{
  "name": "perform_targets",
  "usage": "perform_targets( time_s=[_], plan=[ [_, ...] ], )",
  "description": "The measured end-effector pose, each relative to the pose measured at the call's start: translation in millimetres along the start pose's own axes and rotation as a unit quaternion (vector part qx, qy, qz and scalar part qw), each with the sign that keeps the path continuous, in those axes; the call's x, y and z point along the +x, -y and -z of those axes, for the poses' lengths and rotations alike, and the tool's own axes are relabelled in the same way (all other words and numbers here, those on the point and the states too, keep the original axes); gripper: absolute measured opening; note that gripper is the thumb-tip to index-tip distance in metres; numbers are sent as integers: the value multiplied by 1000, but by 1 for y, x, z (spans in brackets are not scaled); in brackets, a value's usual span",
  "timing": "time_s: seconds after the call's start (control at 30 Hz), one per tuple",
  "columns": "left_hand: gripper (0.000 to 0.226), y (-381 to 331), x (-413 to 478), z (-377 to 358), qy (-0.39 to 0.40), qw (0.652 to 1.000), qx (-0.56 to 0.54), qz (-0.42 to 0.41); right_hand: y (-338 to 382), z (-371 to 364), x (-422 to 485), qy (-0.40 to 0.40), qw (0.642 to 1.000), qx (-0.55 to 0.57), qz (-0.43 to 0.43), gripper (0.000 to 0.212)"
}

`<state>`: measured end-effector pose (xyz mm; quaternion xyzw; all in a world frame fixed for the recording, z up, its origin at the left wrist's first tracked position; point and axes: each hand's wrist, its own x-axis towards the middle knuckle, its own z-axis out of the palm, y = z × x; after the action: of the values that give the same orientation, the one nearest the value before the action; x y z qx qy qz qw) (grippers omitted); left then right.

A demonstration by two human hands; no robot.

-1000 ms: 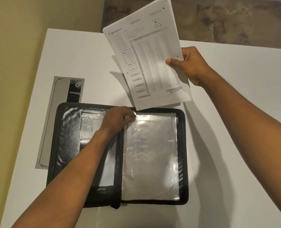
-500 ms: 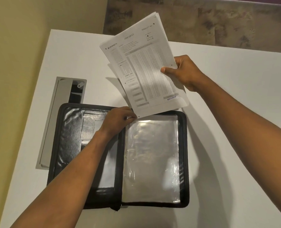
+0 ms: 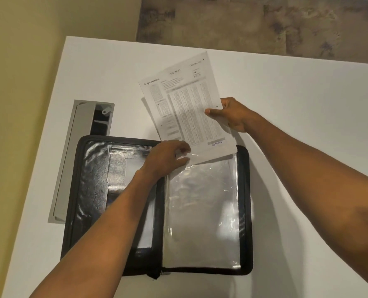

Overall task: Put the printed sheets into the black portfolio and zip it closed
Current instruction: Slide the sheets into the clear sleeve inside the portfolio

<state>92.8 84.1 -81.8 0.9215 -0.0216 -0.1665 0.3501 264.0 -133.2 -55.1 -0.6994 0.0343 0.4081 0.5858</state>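
Head cam: black portfolio lies open flat on the white counter. Right hand has its fingers pinching the printed sheets by the right edge, with their bottom edge at the top of the clear sleeve. Left hand pinches that sleeve's top edge.

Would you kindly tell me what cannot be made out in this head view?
Head view only:
printed sheets: print too small to read; count hidden by overlap.
right hand: fingers hidden behind the sheets.
black portfolio: left pocket partly covered by the left hand, pinching the clear sleeve, and forearm.
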Motion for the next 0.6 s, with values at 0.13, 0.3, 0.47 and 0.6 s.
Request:
perform_targets(
  time_s=[0.13,0.3,0.47,0.6],
  plan=[
    [22,-15,11,-11,31,998,49,13,-17,9,12,-5,1000,13,-19,40],
    [18,-48,28,-26,89,990,109,16,-20,18,22,4,999,-11,-40,39],
    [14,-84,41,-41,88,987,134,1,-13,21,26,17,998,-41,-46,46],
    [11,-106,47,-50,69,989,127,-6,-11,21,30,27,997,-45,-49,48]
  ],
)
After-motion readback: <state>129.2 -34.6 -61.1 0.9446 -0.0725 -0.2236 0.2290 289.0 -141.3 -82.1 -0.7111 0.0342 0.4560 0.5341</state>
